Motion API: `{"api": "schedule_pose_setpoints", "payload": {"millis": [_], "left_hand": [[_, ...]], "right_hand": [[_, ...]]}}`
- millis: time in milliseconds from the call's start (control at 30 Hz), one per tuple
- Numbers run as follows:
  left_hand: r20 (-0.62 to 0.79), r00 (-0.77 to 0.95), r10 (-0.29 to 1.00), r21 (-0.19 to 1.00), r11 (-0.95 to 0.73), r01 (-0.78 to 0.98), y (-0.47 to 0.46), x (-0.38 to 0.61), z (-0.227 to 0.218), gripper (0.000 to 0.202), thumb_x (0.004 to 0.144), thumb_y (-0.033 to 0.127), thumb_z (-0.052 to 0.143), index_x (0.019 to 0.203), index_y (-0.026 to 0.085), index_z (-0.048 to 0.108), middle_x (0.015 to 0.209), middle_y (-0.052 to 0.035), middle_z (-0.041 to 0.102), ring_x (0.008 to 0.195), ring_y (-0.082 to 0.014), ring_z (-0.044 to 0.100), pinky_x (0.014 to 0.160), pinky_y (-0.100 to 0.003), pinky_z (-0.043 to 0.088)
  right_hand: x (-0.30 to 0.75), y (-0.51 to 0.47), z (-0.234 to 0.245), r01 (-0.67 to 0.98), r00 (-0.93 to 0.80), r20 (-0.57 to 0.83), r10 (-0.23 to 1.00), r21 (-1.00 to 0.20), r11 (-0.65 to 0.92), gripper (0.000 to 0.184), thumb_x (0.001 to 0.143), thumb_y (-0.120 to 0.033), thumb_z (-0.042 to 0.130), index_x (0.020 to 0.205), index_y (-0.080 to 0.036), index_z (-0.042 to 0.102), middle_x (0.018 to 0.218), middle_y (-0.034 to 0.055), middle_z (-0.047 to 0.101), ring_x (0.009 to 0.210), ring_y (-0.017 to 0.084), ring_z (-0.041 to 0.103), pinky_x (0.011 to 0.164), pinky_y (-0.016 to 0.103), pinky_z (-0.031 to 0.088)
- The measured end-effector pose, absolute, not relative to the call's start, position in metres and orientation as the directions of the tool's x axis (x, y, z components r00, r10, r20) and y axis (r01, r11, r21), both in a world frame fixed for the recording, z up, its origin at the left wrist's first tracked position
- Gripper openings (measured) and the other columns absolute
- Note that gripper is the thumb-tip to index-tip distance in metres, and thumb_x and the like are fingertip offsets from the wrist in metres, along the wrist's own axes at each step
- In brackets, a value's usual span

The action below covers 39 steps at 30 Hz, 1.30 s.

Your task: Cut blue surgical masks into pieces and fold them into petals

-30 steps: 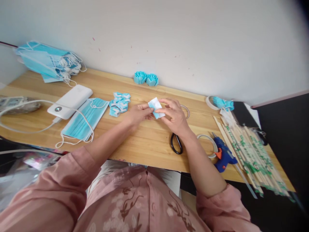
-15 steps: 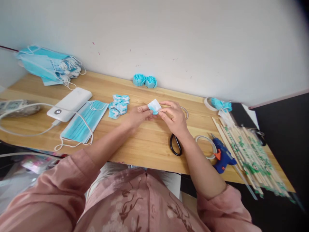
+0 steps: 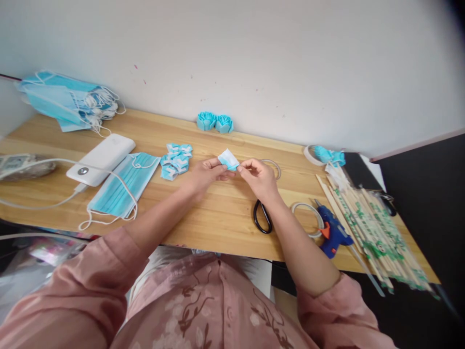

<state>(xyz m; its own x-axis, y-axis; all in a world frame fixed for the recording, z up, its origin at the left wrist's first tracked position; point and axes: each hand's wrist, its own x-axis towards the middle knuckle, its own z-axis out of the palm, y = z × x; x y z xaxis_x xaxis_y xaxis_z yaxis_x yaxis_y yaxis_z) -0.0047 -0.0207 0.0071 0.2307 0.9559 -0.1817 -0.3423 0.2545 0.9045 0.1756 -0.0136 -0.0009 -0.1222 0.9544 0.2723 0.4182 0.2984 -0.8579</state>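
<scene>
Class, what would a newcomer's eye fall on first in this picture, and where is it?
The eye would probably go first to the small blue-and-white piece between the left hand and right hand above the desk. Next come two blue flower shapes by the wall and the blue glue gun beside the right forearm.

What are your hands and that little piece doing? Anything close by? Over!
Left hand holding piece. Right hand pinching its edge. Black loop beside right arm.

Folded piece (image 3: 228, 158): white and light blue. Flat mask (image 3: 125, 186): blue, white edges. Rosettes (image 3: 207, 121): turquoise. Glue gun (image 3: 337, 234): dark blue, orange trigger (image 3: 324, 230). Wrapped sticks (image 3: 374, 232): pale, green print. Shirt (image 3: 228, 305): pink, white-and-brown floral. Desk (image 3: 214, 213): tan woodgrain.
</scene>
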Motion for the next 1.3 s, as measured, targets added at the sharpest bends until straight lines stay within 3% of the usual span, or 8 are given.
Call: {"api": "schedule_pose_setpoints", "payload": {"millis": [333,500,733,900,1033,1300], "left_hand": [[-0.097,0.267,0.959,0.932,0.182,-0.314,-0.0224,-0.0052,0.005,0.035,0.069,0.031,0.084,0.098,0.014,0.074,0.103,-0.0084,0.076,0.093,-0.0197,0.068,0.093,-0.037,0.049],[-0.109,0.182,0.977,0.941,0.16,-0.298,-0.0209,-0.0045,0.002,0.035,0.067,0.031,0.084,0.096,0.014,0.073,0.096,-0.0082,0.077,0.084,-0.0188,0.069,0.089,-0.038,0.052],[-0.084,0.138,0.987,0.955,0.12,-0.273,-0.0198,-0.0044,-0.001,0.036,0.068,0.034,0.083,0.097,0.014,0.072,0.095,-0.007,0.076,0.079,-0.0176,0.069,0.084,-0.035,0.054],[-0.06,0.166,0.984,0.963,0.101,-0.251,-0.0217,-0.0021,-0.0006,0.037,0.071,0.032,0.079,0.102,0.014,0.071,0.101,-0.0078,0.076,0.088,-0.0191,0.069,0.086,-0.035,0.053],[-0.044,0.159,0.986,0.976,0.076,-0.204,-0.0239,-0.0008,0.0015,0.034,0.073,0.03,0.077,0.102,0.013,0.07,0.097,-0.0068,0.075,0.082,-0.0167,0.067,0.082,-0.033,0.053],[0.028,0.132,0.991,0.98,-0.001,-0.201,-0.019,-0.0025,0.0005,0.037,0.07,0.031,0.077,0.102,0.014,0.069,0.084,-0.0028,0.072,0.073,-0.0131,0.063,0.075,-0.029,0.05]], "right_hand": [[0.1752,-0.0139,-0.0011,0.391,-0.113,0.258,0.96,-0.876,0.281,0.017,0.081,-0.036,0.067,0.073,-0.021,0.064,0.072,-0.0008,0.071,0.065,0.014,0.063,0.063,0.027,0.047],[0.1759,-0.015,0.0018,0.404,-0.143,0.26,0.955,-0.865,0.296,0.022,0.085,-0.04,0.065,0.074,-0.021,0.066,0.07,-0.0016,0.069,0.064,0.014,0.061,0.063,0.027,0.046],[0.175,-0.017,0.0079,0.266,-0.158,0.267,0.951,-0.916,0.302,0.039,0.091,-0.058,0.054,0.102,-0.024,0.068,0.091,0.0027,0.072,0.085,0.018,0.067,0.08,0.032,0.053],[0.1719,-0.0175,0.0058,0.252,-0.23,0.258,0.938,-0.915,0.314,0.044,0.08,-0.044,0.072,0.119,-0.025,0.062,0.099,0.0032,0.07,0.091,0.018,0.068,0.085,0.033,0.055],[0.1707,-0.0176,0.0048,0.309,-0.232,0.284,0.93,-0.885,0.348,0.042,0.081,-0.031,0.067,0.122,-0.024,0.062,0.092,0.0019,0.07,0.087,0.017,0.067,0.086,0.035,0.054],[0.1706,-0.0153,0.0009,0.284,-0.248,0.209,0.946,-0.918,0.277,0.041,0.08,-0.027,0.063,0.121,-0.024,0.061,0.085,0.0,0.069,0.078,0.016,0.064,0.078,0.033,0.053]]}}
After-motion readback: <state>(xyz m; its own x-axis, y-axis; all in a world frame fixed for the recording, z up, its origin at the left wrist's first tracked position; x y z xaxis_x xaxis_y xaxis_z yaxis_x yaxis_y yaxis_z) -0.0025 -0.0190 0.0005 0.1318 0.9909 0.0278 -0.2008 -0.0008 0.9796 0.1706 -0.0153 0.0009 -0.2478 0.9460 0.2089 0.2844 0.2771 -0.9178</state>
